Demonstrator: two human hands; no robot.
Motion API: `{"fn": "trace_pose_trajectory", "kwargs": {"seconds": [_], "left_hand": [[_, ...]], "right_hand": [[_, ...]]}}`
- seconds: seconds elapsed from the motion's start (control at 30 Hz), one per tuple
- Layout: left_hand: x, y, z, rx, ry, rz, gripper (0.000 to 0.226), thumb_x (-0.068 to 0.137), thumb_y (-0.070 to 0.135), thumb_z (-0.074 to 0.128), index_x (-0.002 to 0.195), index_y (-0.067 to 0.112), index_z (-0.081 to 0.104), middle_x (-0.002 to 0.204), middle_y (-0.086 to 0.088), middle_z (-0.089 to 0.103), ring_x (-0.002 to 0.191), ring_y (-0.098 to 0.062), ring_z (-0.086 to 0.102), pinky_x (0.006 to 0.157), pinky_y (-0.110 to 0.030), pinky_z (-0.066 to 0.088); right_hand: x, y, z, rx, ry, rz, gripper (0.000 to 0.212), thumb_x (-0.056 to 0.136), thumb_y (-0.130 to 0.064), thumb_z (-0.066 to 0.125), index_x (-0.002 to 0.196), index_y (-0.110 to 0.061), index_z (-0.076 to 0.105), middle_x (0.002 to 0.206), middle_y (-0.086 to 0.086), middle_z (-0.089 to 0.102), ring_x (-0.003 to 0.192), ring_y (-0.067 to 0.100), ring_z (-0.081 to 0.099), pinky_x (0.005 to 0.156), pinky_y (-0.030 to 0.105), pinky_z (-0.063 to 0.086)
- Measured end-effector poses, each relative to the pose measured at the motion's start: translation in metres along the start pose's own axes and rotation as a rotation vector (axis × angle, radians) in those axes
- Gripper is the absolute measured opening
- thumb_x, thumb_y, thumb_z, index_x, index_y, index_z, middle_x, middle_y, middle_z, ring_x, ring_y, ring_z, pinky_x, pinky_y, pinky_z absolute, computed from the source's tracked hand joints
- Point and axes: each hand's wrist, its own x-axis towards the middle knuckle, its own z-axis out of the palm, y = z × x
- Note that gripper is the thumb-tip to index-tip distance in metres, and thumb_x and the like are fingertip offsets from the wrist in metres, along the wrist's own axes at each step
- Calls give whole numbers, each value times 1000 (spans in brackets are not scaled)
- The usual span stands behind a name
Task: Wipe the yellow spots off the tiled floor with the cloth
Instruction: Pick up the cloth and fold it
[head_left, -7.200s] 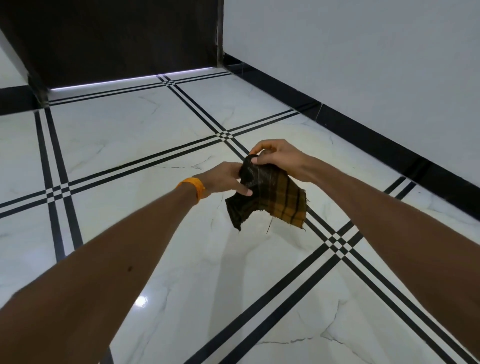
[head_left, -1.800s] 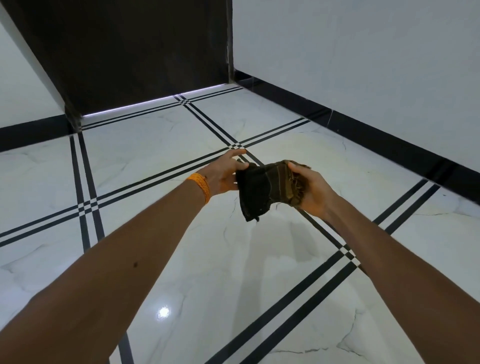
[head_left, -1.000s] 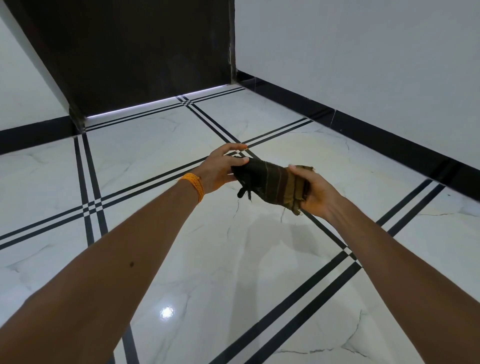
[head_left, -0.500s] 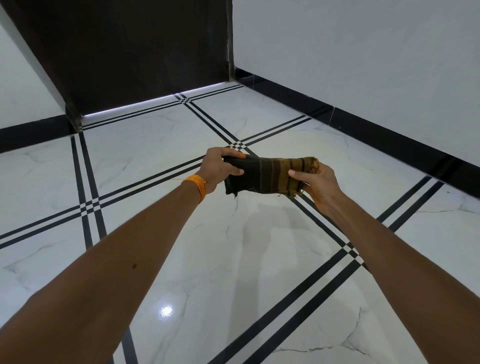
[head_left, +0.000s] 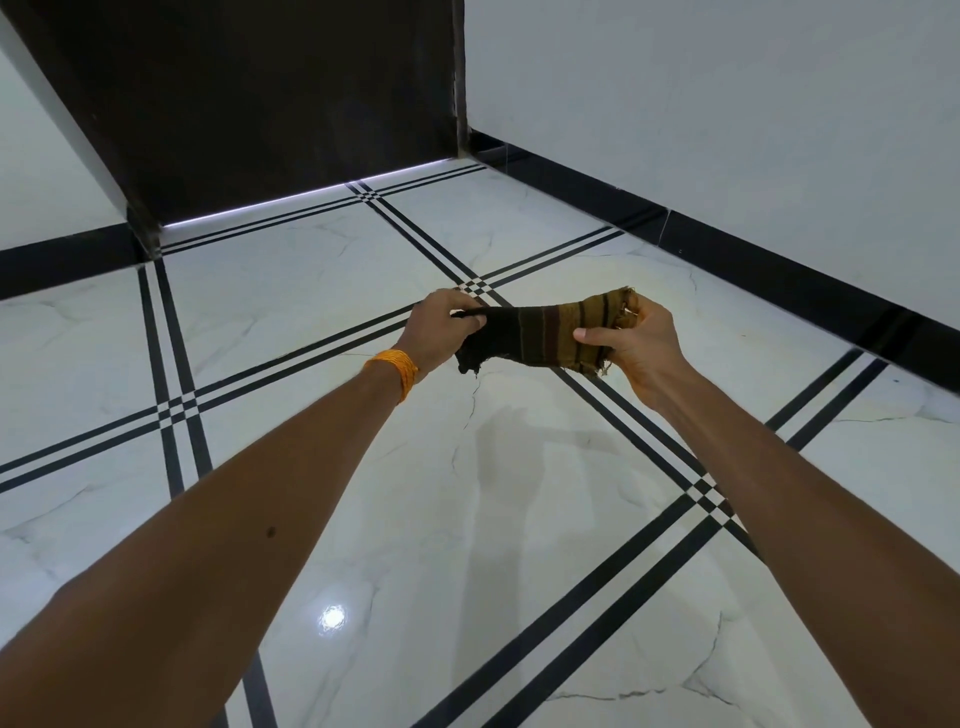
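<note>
Although no yellow spots can be made out on the white marble-tiled floor with black inlay lines (head_left: 493, 519), the dark brown and mustard striped cloth (head_left: 540, 335) is held in the air well above it, its long axis running left to right. One end is gripped in the closed left hand (head_left: 441, 325), the other is pinched by the right hand (head_left: 631, 340). Beyond, nothing obstructs the floor up to the black skirting (head_left: 779, 270).

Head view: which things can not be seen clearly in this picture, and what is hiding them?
- Yellow spots: none can be made out on the tiled floor; they are too small, or outside the frame.
- Cloth: its two ends are hidden inside the left hand and the right hand.
- Floor under the forearms: covered by both arms.
- Both elbows: cut off by the bottom edge.
</note>
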Motion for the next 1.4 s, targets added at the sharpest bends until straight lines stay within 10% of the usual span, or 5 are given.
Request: {"fn": "trace_pose_trajectory", "kwargs": {"seconds": [0.2,0.6,0.87,1.0,1.4], "left_hand": [[-8,2,5,-86,-292,-143,7,73,17,46,70,11,47,80,-7,46,84,-27,42,71,-32,34],[-13,32,28,-448,-713,-242,42,92,32,66,127,11,60,123,-13,69,116,-28,65,102,-37,51],[-22,37,37,-788,-556,-441,43,96,29,59,133,8,52,116,-16,69,101,-29,69,84,-37,57],[-18,37,38,-943,-444,-472,39,97,28,58,131,11,55,122,-16,67,108,-32,66,85,-41,57],[-6,31,45,-576,-287,-327,38,102,30,49,139,17,49,131,-10,62,120,-28,60,101,-46,51]], "right_hand": [[6,-10,11,-110,7,-68,20,84,-10,80,102,-3,73,96,12,76,95,27,74,80,40,63],[14,-45,28,-346,-121,-97,21,81,-15,83,99,-12,74,95,3,73,91,14,69,70,23,55],[14,-2,19,-303,180,249,53,94,-44,65,128,-4,59,125,19,63,112,31,63,98,45,54],[-13,7,15,292,-153,689,71,90,-63,59,129,-4,57,128,21,66,117,38,64,97,49,54],[-4,11,22,176,-261,280,36,95,-25,68,129,-16,64,126,13,71,120,33,65,103,52,52]]}}
